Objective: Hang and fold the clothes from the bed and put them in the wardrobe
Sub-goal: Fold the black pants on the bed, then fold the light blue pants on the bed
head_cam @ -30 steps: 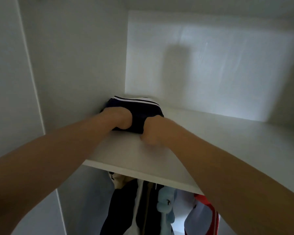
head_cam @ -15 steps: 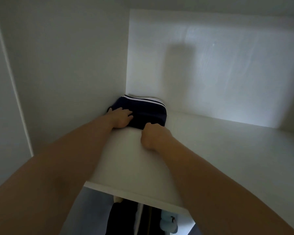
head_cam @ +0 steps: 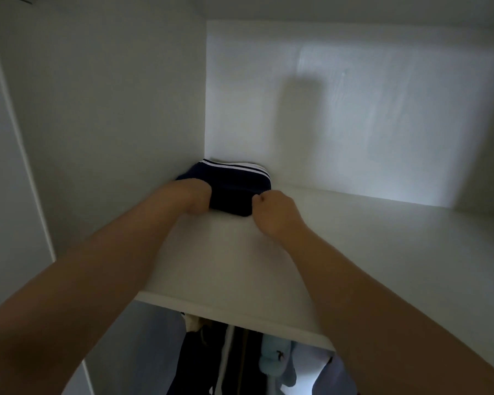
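White wardrobe shelf (head_cam: 354,252): folded navy garment (head_cam: 234,192) sits in its back-left corner, long axis along the back wall (head_cam: 354,109). Left hand (head_cam: 196,196) and right hand (head_cam: 273,213) touch its near edge at either end, fingers curled; can't tell whether either actually grips it.

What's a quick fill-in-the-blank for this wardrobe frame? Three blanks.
1. The folded navy garment sits in the back ____ corner of the shelf.
2. Its stripes are ____.
3. The left hand and right hand touch its front edge, and hanging clothes show ____ the shelf.
Missing words: left; white; below.
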`<state>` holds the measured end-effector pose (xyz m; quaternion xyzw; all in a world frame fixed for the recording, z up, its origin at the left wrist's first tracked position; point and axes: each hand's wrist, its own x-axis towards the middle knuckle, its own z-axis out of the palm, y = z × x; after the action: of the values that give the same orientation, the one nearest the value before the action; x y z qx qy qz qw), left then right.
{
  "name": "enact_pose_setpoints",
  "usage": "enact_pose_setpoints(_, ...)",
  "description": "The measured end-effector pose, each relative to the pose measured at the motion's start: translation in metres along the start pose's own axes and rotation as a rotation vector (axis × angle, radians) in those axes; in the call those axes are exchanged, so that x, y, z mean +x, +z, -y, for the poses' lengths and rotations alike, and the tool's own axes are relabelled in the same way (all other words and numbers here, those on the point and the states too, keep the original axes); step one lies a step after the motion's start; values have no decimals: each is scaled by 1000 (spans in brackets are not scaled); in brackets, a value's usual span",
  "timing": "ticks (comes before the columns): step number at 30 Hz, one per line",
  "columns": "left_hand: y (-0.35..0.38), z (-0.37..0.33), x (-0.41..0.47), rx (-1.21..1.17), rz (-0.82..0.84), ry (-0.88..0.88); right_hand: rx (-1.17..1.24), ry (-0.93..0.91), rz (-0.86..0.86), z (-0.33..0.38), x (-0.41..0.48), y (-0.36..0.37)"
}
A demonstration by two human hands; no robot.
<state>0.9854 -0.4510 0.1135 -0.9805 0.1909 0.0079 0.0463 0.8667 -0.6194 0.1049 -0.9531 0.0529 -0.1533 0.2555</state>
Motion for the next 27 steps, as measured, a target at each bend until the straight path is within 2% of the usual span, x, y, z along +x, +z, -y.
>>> enact_pose_setpoints(4,-13,-53,-83,-104,-271,106,108,-41,-163,-19,-49,-35)
enact_pose_setpoints(8,10,-119,-186,-506,-720,338,146,-125,-227,-42,-121,-70)
enact_pose_setpoints(10,21,-151,-231,-687,-855,436,145,-145,-267,-52,-161,-87)
enact_pose_setpoints(13,28,-194,-268,-849,-866,533,135,-108,-388,-68,-223,-114)
enact_pose_setpoints(16,23,-233,-283,-942,-834,646,89,9,-480,-83,-281,-142)
enact_pose_setpoints(22,24,-313,-300,-1009,-772,1077,-100,272,-775,-98,-397,-177)
enact_pose_setpoints(27,39,-382,-336,-1127,-571,1479,-301,567,-945,-88,-483,-177)
